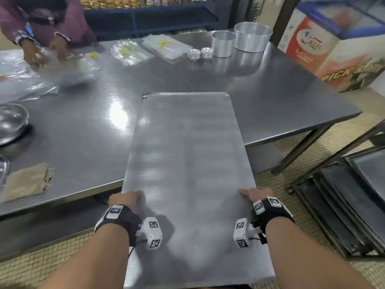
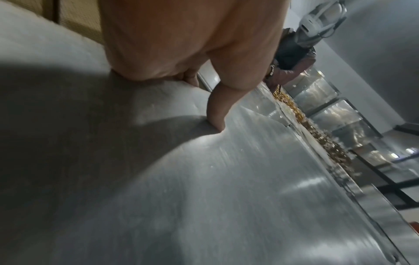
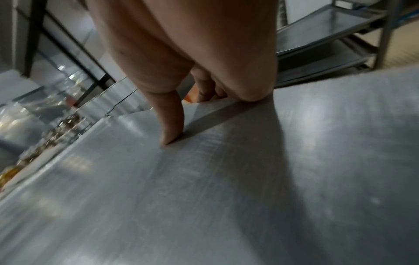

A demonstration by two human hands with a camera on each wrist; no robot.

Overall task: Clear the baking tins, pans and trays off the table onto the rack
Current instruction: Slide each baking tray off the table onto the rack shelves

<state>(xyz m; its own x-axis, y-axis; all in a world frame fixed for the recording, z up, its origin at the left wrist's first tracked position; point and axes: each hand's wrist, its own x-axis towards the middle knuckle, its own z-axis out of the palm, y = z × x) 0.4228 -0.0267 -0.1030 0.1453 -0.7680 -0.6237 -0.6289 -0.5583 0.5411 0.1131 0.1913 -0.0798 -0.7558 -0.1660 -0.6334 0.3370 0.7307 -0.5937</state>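
Note:
A large flat metal baking tray (image 1: pixel 187 155) is held lengthwise in front of me, its far end over the steel table (image 1: pixel 281 97) and its near end past the table's front edge. My left hand (image 1: pixel 125 198) grips the tray's left edge, thumb on top (image 2: pixel 215 114), fingers curled under. My right hand (image 1: pixel 255 192) grips the right edge the same way, thumb pressed on the surface (image 3: pixel 170 129). Two round cake tins, one small (image 1: pixel 223 43) and one large (image 1: pixel 252 36), and small foil cups (image 1: pixel 200 53) stand at the table's far side.
A rack (image 1: pixel 354 195) with dark trays stacked on it stands low at my right; its shelves (image 3: pixel 322 35) show in the right wrist view. Another person (image 1: pixel 41 28) handles plastic bags at the far left. A metal bowl (image 1: pixel 10 122) and brown paper (image 1: pixel 27 181) lie left.

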